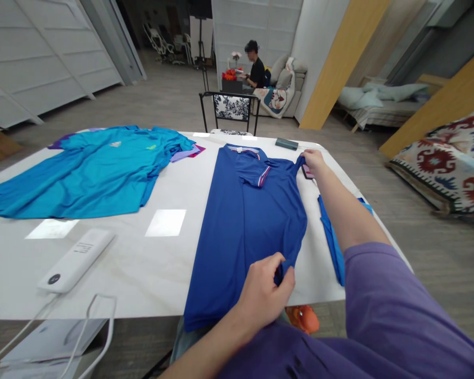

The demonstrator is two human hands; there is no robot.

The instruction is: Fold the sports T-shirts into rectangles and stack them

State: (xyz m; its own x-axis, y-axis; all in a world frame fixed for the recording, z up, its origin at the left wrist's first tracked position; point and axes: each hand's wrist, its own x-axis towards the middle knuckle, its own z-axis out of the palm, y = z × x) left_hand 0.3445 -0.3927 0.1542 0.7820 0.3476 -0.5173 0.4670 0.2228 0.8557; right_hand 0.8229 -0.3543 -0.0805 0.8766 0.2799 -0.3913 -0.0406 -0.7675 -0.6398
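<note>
A dark blue polo shirt (229,226) lies on the white table, its left side folded in so that one striped sleeve rests on the body. My left hand (266,284) pinches the shirt's hem at the near right corner. Farther off, my right hand (314,159) grips the shirt by its right shoulder or sleeve, lifting that edge a little. The cloth between both hands hangs in a slack curve along the right side. The collar points away from me. Just beyond my right hand, a phone (308,172) is partly hidden.
Brighter blue shirts (90,168) lie spread at the left, with purple cloth beneath. A white device (77,260) with a cable sits front left. Folded blue cloth (332,242) lies right, a dark case (286,143) at the back. Beyond are a chair (232,108) and a seated person (256,71).
</note>
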